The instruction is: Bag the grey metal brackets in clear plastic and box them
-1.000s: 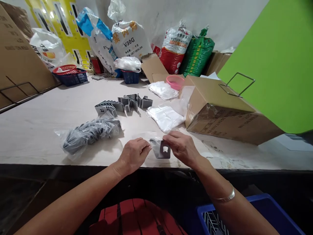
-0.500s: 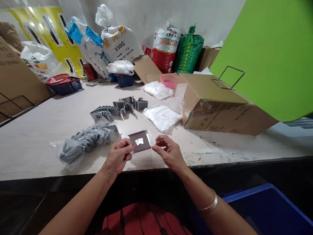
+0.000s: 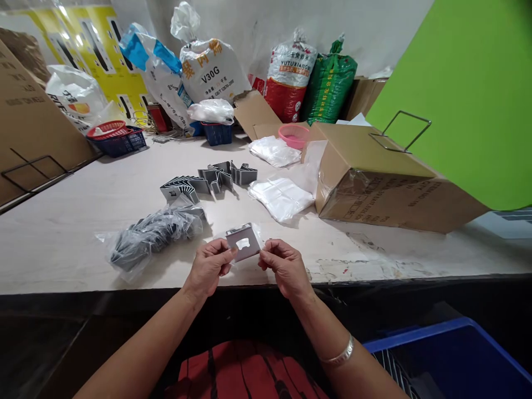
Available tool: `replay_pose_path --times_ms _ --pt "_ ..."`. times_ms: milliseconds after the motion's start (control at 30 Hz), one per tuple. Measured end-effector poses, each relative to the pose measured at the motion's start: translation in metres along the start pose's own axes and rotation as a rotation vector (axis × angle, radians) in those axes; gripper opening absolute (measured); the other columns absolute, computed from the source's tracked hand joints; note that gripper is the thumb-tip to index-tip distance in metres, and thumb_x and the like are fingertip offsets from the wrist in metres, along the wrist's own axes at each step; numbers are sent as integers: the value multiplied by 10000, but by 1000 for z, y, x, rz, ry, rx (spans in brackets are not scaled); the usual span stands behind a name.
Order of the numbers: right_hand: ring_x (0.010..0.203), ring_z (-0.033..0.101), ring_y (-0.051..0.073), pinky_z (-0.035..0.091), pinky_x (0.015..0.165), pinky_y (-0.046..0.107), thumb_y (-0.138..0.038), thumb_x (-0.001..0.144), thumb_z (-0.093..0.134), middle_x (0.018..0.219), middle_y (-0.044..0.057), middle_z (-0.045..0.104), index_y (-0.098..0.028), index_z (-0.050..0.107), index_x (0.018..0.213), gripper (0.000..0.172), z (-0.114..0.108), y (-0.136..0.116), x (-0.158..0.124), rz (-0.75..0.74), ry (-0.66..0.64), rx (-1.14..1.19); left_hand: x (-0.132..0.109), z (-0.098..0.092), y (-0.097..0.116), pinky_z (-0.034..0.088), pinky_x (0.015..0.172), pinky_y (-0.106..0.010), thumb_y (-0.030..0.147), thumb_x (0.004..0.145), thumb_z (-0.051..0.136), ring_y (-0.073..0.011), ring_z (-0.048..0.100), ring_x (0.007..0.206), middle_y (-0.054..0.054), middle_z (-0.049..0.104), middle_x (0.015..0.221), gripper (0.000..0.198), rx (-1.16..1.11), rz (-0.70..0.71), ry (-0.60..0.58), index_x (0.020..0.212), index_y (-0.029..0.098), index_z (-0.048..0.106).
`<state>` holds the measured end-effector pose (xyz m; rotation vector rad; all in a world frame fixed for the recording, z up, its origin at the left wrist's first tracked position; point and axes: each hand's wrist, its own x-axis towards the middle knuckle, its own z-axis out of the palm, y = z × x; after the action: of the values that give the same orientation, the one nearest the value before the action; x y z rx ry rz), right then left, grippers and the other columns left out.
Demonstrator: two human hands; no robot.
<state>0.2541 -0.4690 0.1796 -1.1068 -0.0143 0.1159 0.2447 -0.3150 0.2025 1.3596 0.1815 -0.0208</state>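
Observation:
My left hand [image 3: 208, 267] and my right hand [image 3: 286, 268] hold a grey metal bracket plate [image 3: 243, 242] between them, just above the table near its front edge. The plate has a cut-out hole and sits in a thin transparent plastic bag [image 3: 254, 230]. My left fingers pinch its lower left side, while my right fingertips pinch the bag at its lower right corner. Left of my hands lies a transparent bag of dark metal parts [image 3: 153, 239]. Farther on, several bent grey metal brackets [image 3: 211, 180] stand in overlapping rows.
Folded white plastic bags [image 3: 280, 198] and a taped cardboard box [image 3: 386, 188] lie to the right. A blue crate [image 3: 449, 354] sits below the table edge at right. Baskets, sacks and a pink bowl [image 3: 293, 136] line the back.
My hands have lifted the plate from the table edge and turned it flat towards me, with its hole showing. They now sit closer together, and the view has shifted slightly.

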Motion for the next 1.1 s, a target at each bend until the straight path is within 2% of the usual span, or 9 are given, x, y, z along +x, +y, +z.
replay_pose_path --times_ms 167,267,367,433,533,633,800,967,1100 --pt "380 398 44 273 407 189 -151 509 603 438 -82 451 -159 505 537 103 6 -9 7 35 94 17 -1 -4 -8 246 432 -199 282 614 615 -61 308 440 63 343 443 287 631 365 59 467 170 395" --pt "387 378 47 263 408 193 -187 530 580 440 -84 434 -164 505 568 87 6 -11 15 37 30 -80 2 -7 -8 261 454 -206 247 610 600 -74 328 464 54 370 450 286 858 409 35 443 173 379" --pt "424 376 57 280 438 198 -192 568 540 464 -88 426 -173 549 688 121 -1 -11 25 -14 -64 -350 6 -11 -6 289 419 -205 275 652 555 -79 360 407 57 386 419 209 768 209 -3 492 174 465" --pt "449 384 67 298 465 205 -167 578 507 471 -85 428 -181 573 728 165 -6 -10 31 -69 -127 -602 8 -13 -5 309 399 -207 303 690 516 -80 370 372 58 398 412 198 660 153 42 544 169 521" --pt "458 384 77 302 470 211 -150 577 470 466 -71 429 -180 571 656 132 -6 -10 35 -105 -96 -811 9 -14 -7 348 454 -205 292 693 530 -82 409 437 40 450 474 192 641 387 187 547 168 543" --pt "474 398 82 316 466 210 -192 620 467 505 -58 441 -180 543 643 81 1 -8 32 -161 -26 -712 10 -12 -11 352 495 -201 267 711 533 -84 417 492 34 457 514 183 627 564 308 556 171 539" --pt "496 420 82 349 485 212 -236 671 501 550 -43 475 -173 541 663 75 10 -2 25 -246 -23 -579 12 -10 -10 337 484 -201 240 710 551 -77 398 486 39 433 519 180 561 617 323 548 168 522" --pt "528 453 92 395 514 226 -251 700 530 612 -24 521 -179 592 724 98 16 -1 22 -343 6 -515 10 -9 -2 332 451 -198 257 693 580 -69 388 452 45 428 501 177 444 567 327 549 170 524" --pt "569 507 105 442 586 255 -263 728 552 684 -12 556 -200 596 781 93 19 -5 14 -277 -163 -481 4 -9 2 342 434 -195 265 705 575 -68 399 437 47 431 510 155 341 478 325 589 176 525"
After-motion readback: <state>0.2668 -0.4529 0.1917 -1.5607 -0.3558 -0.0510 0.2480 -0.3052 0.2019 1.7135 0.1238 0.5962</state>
